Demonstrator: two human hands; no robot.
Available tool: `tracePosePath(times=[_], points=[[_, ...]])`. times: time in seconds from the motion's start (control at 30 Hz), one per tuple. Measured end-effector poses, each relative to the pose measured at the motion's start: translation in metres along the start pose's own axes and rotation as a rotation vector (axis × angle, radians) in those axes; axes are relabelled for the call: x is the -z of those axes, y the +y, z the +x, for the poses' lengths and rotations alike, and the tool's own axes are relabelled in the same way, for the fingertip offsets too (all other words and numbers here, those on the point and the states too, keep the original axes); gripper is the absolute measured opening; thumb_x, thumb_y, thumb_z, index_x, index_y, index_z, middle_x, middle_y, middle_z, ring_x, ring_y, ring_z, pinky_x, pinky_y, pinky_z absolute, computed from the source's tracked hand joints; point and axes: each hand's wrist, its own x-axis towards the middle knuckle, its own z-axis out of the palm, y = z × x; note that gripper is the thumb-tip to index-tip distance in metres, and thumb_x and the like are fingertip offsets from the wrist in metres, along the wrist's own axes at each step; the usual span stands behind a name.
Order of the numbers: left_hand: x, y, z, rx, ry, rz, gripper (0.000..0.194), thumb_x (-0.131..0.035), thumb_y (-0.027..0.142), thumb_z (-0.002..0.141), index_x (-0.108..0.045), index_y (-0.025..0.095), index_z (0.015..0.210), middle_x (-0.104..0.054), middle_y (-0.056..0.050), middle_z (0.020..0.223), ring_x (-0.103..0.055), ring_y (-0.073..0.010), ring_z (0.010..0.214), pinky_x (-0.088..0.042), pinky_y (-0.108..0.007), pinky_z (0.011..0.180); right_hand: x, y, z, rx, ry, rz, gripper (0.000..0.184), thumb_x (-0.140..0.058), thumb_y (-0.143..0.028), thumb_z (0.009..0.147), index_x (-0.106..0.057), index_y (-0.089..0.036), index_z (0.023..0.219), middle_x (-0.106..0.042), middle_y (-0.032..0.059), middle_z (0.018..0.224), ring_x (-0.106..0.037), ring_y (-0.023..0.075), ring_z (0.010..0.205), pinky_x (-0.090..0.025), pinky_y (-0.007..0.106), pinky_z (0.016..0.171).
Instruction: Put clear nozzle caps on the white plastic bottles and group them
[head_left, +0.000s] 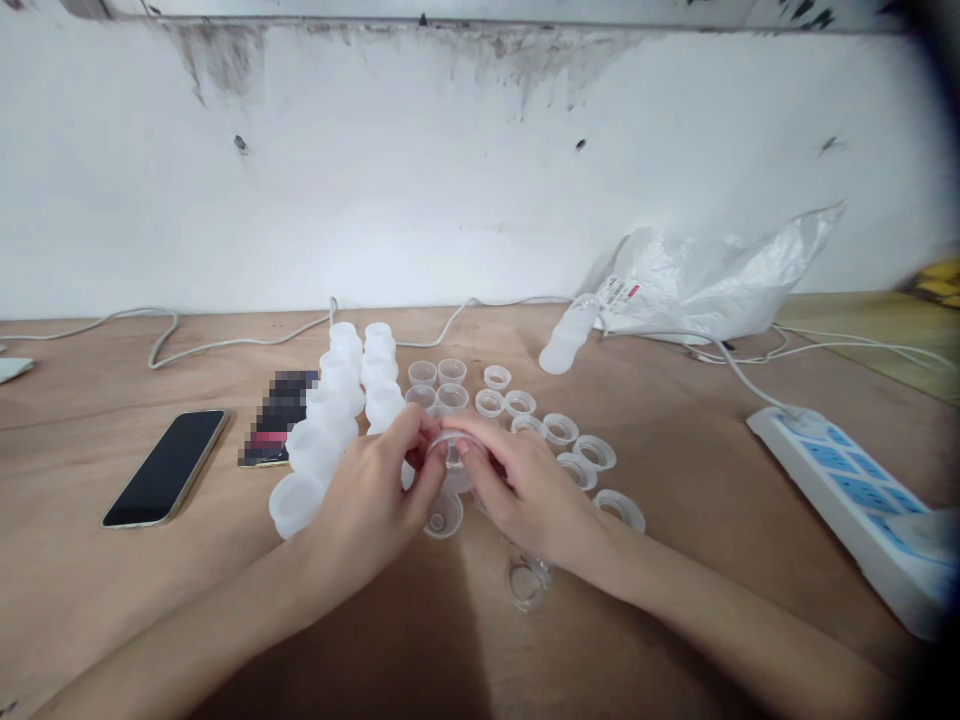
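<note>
My left hand [375, 490] and my right hand [525, 485] meet over the middle of the wooden table [675, 440]. Together their fingertips pinch one small clear plastic cup [454, 460] held a little above the board. Several loose clear cups [525, 405] stand open-side up just beyond and to the right of my hands. Two long stacks of nested white cups [330, 420] lie on their side to the left, touching my left hand's far side. Another single cup [444, 515] sits under my hands, and one lies tipped near my right wrist [527, 582].
A dark phone [166, 467] lies face up at left, a blurred card [279, 416] beside it. A white-and-blue power strip [855, 500] sits at right with grey cables [225, 345] along the wall. A crumpled plastic bag [712, 275] and a short cup stack [568, 335] rest at the back.
</note>
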Motion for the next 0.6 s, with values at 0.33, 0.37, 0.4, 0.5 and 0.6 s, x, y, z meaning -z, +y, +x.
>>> tracePosePath(times=[0.33,0.37,0.4,0.5,0.6], points=[[-0.0001,0.0021,-0.0037,0.036,-0.034,-0.045,0.005,-0.040,0.019,0.083,-0.045,0.019,0.086,-0.059,0.001,0.071,-0.051,-0.0099,0.058,-0.038,-0.018,0.046,0.0001,0.0003,-0.0022,0.001,-0.026,-0.068,0.038,-0.035,-0.008,0.078,-0.048,-0.020,0.113,-0.059,-0.0018,0.063,-0.052,0.0119,0.055,-0.040,0.025,0.057],[0.0003,0.0021,-0.0036,0.039,-0.035,-0.045,0.005,-0.040,0.019,0.083,-0.045,0.019,0.085,-0.059,0.001,0.071,-0.051,-0.0100,0.058,-0.038,-0.018,0.046,-0.0002,0.0006,-0.0020,0.000,-0.031,-0.075,0.038,-0.035,-0.009,0.079,-0.048,-0.019,0.113,-0.061,-0.0007,0.066,-0.054,0.0126,0.057,-0.041,0.026,0.059],[0.0008,0.0021,-0.0035,0.042,-0.039,-0.050,0.005,-0.040,0.019,0.083,-0.045,0.019,0.085,-0.060,0.001,0.072,-0.052,-0.0101,0.059,-0.038,-0.018,0.046,-0.0002,0.0006,-0.0018,0.000,-0.037,-0.076,0.038,-0.035,-0.009,0.079,-0.048,-0.019,0.114,-0.062,-0.0001,0.067,-0.054,0.0130,0.058,-0.041,0.026,0.059],[0.0028,0.0030,-0.0031,0.047,-0.061,-0.090,0.006,-0.041,0.020,0.083,-0.046,0.019,0.087,-0.062,0.000,0.077,-0.055,-0.0105,0.061,-0.038,-0.018,0.045,0.0020,-0.0015,-0.0006,0.006,-0.062,-0.056,0.040,-0.036,-0.010,0.078,-0.046,-0.017,0.117,-0.063,0.0009,0.069,-0.054,0.0130,0.058,-0.041,0.026,0.059],[0.0041,0.0041,-0.0030,0.041,-0.067,-0.119,0.007,-0.044,0.019,0.081,-0.046,0.019,0.088,-0.062,0.000,0.079,-0.056,-0.0105,0.064,-0.037,-0.017,0.044,0.0047,-0.0051,-0.0002,0.011,-0.086,-0.045,0.042,-0.038,-0.009,0.076,-0.047,-0.015,0.116,-0.064,0.0020,0.072,-0.054,0.0130,0.059,-0.041,0.026,0.059]])
